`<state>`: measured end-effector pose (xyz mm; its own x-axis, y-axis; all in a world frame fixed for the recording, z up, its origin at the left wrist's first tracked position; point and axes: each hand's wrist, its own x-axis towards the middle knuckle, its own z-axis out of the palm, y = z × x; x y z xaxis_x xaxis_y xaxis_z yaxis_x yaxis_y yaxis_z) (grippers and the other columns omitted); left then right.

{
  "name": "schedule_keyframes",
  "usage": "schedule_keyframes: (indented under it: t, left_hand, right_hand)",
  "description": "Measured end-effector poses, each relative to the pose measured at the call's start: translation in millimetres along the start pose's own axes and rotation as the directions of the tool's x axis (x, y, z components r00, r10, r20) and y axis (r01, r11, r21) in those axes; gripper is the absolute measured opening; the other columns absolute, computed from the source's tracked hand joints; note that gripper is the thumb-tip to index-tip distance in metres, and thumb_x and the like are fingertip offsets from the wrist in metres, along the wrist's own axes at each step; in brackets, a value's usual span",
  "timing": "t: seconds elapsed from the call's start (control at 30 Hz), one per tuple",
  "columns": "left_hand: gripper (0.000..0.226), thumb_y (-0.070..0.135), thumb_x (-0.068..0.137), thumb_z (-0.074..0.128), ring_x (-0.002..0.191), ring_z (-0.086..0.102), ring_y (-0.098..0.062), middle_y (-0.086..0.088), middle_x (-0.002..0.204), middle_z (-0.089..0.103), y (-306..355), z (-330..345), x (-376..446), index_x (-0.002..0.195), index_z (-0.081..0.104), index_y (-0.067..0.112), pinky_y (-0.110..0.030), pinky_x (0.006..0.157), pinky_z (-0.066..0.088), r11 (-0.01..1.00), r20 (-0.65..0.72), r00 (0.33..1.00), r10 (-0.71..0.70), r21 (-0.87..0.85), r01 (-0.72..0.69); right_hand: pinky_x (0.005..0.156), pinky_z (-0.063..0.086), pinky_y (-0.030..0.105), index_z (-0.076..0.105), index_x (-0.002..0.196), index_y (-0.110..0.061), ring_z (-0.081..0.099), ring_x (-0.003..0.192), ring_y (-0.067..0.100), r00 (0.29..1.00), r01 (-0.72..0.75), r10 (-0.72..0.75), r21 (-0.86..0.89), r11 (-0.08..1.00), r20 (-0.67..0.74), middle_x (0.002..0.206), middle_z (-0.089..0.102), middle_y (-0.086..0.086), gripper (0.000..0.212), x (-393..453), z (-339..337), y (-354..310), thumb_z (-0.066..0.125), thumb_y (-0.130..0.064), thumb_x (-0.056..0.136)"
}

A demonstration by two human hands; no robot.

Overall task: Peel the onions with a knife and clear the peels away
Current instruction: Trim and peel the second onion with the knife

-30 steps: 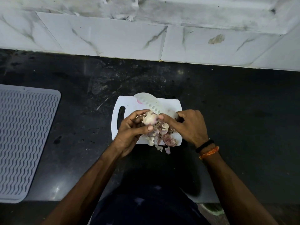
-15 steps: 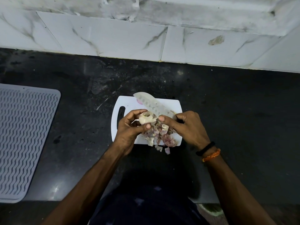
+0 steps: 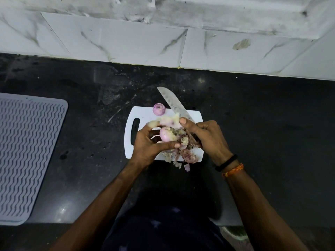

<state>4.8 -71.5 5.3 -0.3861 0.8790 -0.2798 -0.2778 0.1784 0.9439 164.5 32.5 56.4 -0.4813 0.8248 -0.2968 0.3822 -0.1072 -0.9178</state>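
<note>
My left hand grips a small pinkish onion above the white cutting board. My right hand holds a knife, its blade pointing up and left past the board's far edge. The right thumb pins a pale strip of peel against the blade; the strip stretches back toward my left fingers. A peeled purple onion rests at the board's far edge. A heap of loose peels lies on the board's near right part, partly under my hands.
The board sits on a dark countertop. A grey ribbed mat lies at the left. A few peel scraps have spilled off the board's near edge. A white marble-tiled wall runs along the back.
A strip of peel has been pulled up off the onion and the knife blade has swung outward. The peeled purple onion at the board's far edge is now uncovered.
</note>
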Motion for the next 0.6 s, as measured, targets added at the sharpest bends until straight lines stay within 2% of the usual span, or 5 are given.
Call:
schedule_keyframes:
  t: [0.13, 0.3, 0.4, 0.5, 0.6]
  left_hand:
    - [0.071, 0.005, 0.052, 0.095, 0.105, 0.071, -0.026, -0.009, 0.112, 0.073, -2, 1, -3, 0.117, 0.067, 0.008, -0.046, 0.09, 0.059, 0.999, 0.001, 1.0, 0.004, 0.048, -0.004]
    - [0.071, 0.003, 0.053, 0.092, 0.107, 0.07, -0.026, -0.008, 0.113, 0.072, -5, 1, -5, 0.118, 0.065, 0.007, -0.036, 0.085, 0.059, 1.0, -0.005, 1.0, 0.016, -0.022, -0.016]
    - [0.069, -0.002, 0.054, 0.088, 0.104, 0.071, -0.023, -0.004, 0.109, 0.073, -4, -1, -5, 0.118, 0.063, 0.003, -0.032, 0.083, 0.059, 0.997, 0.013, 1.0, 0.019, -0.071, -0.018]
    - [0.071, -0.004, 0.054, 0.093, 0.105, 0.069, -0.022, -0.003, 0.11, 0.072, -6, -4, -5, 0.117, 0.063, 0.005, -0.033, 0.083, 0.058, 0.991, 0.03, 1.0, 0.001, -0.133, 0.003]
    - [0.072, 0.008, 0.054, 0.092, 0.106, 0.068, -0.025, -0.006, 0.113, 0.07, -6, -4, -6, 0.119, 0.061, 0.005, -0.033, 0.081, 0.058, 0.97, 0.047, 0.998, -0.032, -0.238, 0.042]
  right_hand:
    - [0.056, 0.037, 0.034, 0.043, 0.042, -0.01, 0.036, 0.042, 0.02, 0.998, -0.024, 0.026, 0.037, 0.999, -0.052, 0.043, 0.038, 0.006, 0.075, 5, 0, -3, 0.073, -0.074, 0.068]
    - [0.056, 0.039, 0.036, 0.043, 0.057, 0.011, 0.039, 0.046, 0.021, 0.99, -0.045, 0.041, -0.026, 0.999, -0.131, 0.049, 0.042, 0.012, 0.097, 11, -8, 0, 0.071, -0.082, 0.063]
    - [0.059, 0.048, 0.039, 0.054, 0.057, 0.006, 0.05, 0.045, 0.014, 0.983, -0.099, 0.076, -0.133, 0.986, -0.167, 0.047, 0.054, 0.003, 0.084, 10, -15, 8, 0.072, -0.075, 0.068]
    - [0.06, 0.053, 0.045, 0.062, 0.059, 0.002, 0.061, 0.05, 0.022, 0.973, -0.155, 0.096, -0.289, 0.945, -0.209, 0.053, 0.063, 0.008, 0.086, 10, -18, 20, 0.066, -0.084, 0.065]
    - [0.053, 0.049, 0.039, 0.063, 0.057, -0.006, 0.064, 0.052, 0.019, 0.964, -0.201, 0.114, -0.377, 0.904, -0.239, 0.054, 0.065, 0.005, 0.083, 13, -17, 32, 0.062, -0.09, 0.061]
